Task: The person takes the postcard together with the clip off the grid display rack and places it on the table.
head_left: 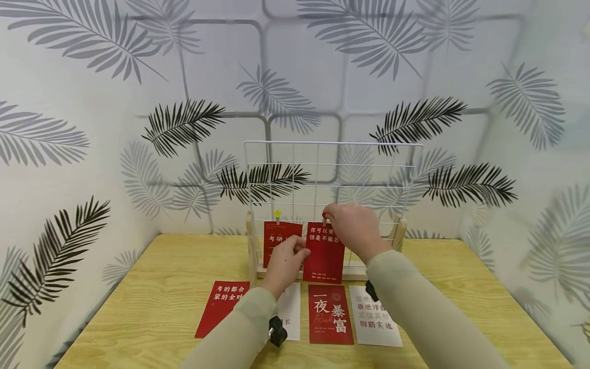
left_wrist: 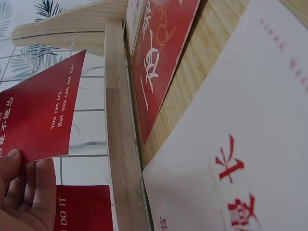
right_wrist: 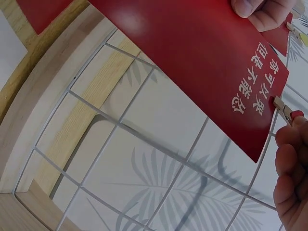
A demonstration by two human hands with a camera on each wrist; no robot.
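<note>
A red card [head_left: 324, 261] with white lettering hangs upright against the white wire grid [head_left: 334, 143]. My left hand [head_left: 286, 261] pinches its left edge between thumb and fingers. At the card's top edge, my right hand [head_left: 355, 229] pinches a small wooden clothespin [right_wrist: 283, 109] with a red top. In the right wrist view the clothespin's tip is on the card's top edge, beside a grid wire. Left of this card, a second red card [head_left: 271, 251] hangs from a clothespin with a yellow top [head_left: 277, 215], partly hidden by my left hand.
On the wooden table [head_left: 138, 297], in front of the grid's wooden base [left_wrist: 118, 106], lie a red card [head_left: 221, 302] at left, a white card [head_left: 291, 312] partly behind my left arm, another red card [head_left: 330, 328] and a white card [head_left: 378, 328] at right. A leaf-patterned wall [head_left: 304, 61] stands behind.
</note>
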